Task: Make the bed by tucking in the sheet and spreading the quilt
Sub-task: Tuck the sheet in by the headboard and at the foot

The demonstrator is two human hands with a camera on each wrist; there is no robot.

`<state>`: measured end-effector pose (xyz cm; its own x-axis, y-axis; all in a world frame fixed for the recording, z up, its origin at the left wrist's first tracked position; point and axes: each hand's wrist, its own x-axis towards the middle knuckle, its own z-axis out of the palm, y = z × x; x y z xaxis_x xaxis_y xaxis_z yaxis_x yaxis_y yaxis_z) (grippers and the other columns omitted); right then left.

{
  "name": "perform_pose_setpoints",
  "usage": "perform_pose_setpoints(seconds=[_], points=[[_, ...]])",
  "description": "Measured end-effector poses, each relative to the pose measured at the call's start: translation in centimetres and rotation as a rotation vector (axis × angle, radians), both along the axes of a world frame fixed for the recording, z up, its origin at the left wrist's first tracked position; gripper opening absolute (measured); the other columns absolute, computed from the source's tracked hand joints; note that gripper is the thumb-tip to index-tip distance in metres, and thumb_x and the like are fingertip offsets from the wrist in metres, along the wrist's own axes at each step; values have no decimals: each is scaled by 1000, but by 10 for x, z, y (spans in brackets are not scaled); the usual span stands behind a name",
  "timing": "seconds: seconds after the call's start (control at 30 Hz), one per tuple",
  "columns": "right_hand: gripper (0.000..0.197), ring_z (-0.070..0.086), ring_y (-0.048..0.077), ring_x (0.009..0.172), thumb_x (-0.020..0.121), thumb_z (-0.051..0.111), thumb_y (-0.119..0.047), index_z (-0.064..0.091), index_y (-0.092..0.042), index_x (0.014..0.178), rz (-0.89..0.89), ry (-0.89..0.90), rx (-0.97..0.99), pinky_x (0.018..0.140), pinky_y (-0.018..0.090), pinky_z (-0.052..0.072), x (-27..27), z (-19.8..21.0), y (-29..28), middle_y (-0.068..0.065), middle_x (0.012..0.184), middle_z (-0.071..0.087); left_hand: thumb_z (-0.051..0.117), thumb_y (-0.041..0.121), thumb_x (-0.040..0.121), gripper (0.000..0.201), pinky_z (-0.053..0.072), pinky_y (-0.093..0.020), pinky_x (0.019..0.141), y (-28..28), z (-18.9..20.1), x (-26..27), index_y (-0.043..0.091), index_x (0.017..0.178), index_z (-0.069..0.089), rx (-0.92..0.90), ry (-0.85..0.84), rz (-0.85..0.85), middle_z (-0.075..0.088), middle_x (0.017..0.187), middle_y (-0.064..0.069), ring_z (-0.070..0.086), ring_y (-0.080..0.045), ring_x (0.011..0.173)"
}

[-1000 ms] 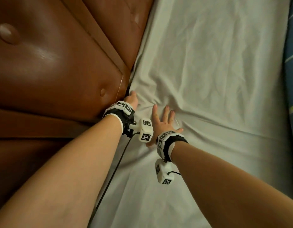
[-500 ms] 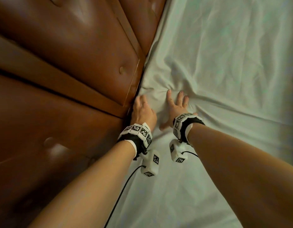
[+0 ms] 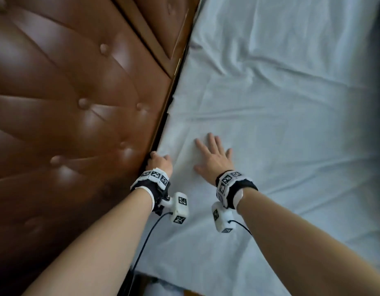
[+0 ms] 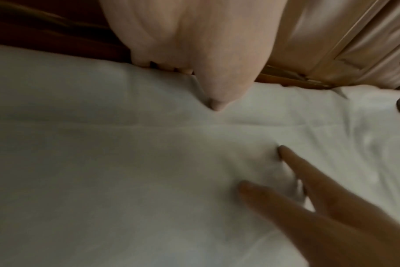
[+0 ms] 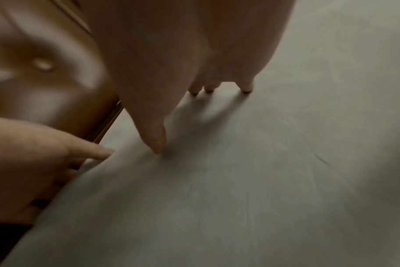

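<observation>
A white sheet (image 3: 270, 124) covers the mattress beside a brown tufted leather headboard (image 3: 78, 103). My left hand (image 3: 158, 160) sits at the seam where they meet. Its fingers push down into the gap and its thumb lies on the sheet. The left wrist view shows the left hand (image 4: 191, 86) with its fingertips sunk behind the sheet (image 4: 103, 162) edge. My right hand (image 3: 212, 154) lies flat on the sheet with fingers spread, a hand's width to the right. In the right wrist view the right hand (image 5: 176, 94) touches the sheet (image 5: 263, 180) with straight fingers.
Creases (image 3: 238, 67) run across the sheet farther up the bed. The near edge of the sheet (image 3: 163, 280) ends at the bottom of the head view with a dark gap below. Black cables (image 3: 146, 242) hang from the wrist cameras.
Both hands have slid along the headboard seam toward the near end of the bed. The right hand now lies farther from the left. The bunched folds around them have flattened.
</observation>
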<state>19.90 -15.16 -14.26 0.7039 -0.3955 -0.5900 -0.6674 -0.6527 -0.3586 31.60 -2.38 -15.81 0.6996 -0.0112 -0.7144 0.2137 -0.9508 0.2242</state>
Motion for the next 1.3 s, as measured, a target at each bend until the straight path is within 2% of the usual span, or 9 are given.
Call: perform_pose_setpoints(seconds=[0.3, 0.5, 0.63, 0.73, 0.83, 0.97, 1.07, 1.17, 1.3], points=[[95, -18, 23, 150, 83, 64, -52, -1, -47, 152, 514, 90, -27, 116, 64, -1, -87, 2, 136, -2, 163, -20, 51, 54, 90, 74, 35, -45, 103, 160, 9, -111, -1, 136, 34, 129, -21, 100, 44, 139, -24, 44, -42, 127], [89, -10, 23, 152, 84, 66, -39, 11, -42, 154, 704, 4, 24, 121, 53, -1, -162, -4, 211, -1, 165, -10, 40, 88, 69, 95, 52, -54, 92, 267, -19, -203, 5, 113, 55, -145, 203, 589, 63, 117, -23, 63, -39, 105], [50, 45, 27, 128, 82, 61, -20, 54, -32, 131, 333, -190, -5, 103, 39, 38, -203, -2, 246, 0, 137, 52, 47, 43, 97, 32, 58, -35, 65, 282, -5, -241, 12, 99, 54, -426, 117, 702, 67, 90, -11, 69, -21, 70], [22, 60, 23, 102, 89, 57, -30, 56, -25, 111, 52, -121, 30, 77, 33, 50, -234, -7, 278, -2, 108, 64, 46, 22, 100, 20, 50, -20, 50, 303, -12, -249, 7, 101, 60, -428, 75, 550, 69, 90, -11, 64, -9, 60], [14, 63, 22, 87, 88, 56, -28, 55, -24, 101, 18, -116, -16, 67, 31, 49, -251, -11, 310, -3, 96, 64, 59, 21, 92, 3, 59, -38, 69, 336, -22, -252, 22, 93, 62, -320, 49, 419, 72, 101, -11, 69, -21, 75], [19, 64, 21, 86, 90, 54, -32, 57, -25, 108, 98, -92, 57, 67, 33, 51, -258, -28, 355, -4, 97, 65, 75, 24, 80, 75, 45, -37, 101, 355, -37, -239, 20, 143, 35, -278, 3, 296, 46, 143, -6, 55, -28, 121], [20, 65, 18, 93, 91, 55, -32, 59, -27, 110, 20, 76, 210, 74, 31, 53, -268, -69, 381, -6, 101, 68, 81, 34, 70, 94, 42, -38, 105, 352, -64, -223, 22, 147, 29, -303, -13, 167, 45, 143, -8, 50, -27, 126], [22, 66, 16, 96, 91, 58, -28, 66, -26, 111, -181, 147, 325, 81, 30, 54, -283, -116, 389, -7, 102, 70, 73, 46, 67, 75, 50, -40, 95, 332, -98, -217, 13, 130, 49, -315, 4, 57, 60, 124, -15, 58, -31, 114], [19, 70, 22, 92, 87, 57, -26, 69, -31, 100, -691, 16, 523, 85, 45, 57, -296, -167, 373, -1, 101, 73, 47, 11, 95, 32, 44, -36, 96, 324, -142, -223, 0, 125, 53, -375, -129, 300, 58, 125, -22, 56, -34, 116]])
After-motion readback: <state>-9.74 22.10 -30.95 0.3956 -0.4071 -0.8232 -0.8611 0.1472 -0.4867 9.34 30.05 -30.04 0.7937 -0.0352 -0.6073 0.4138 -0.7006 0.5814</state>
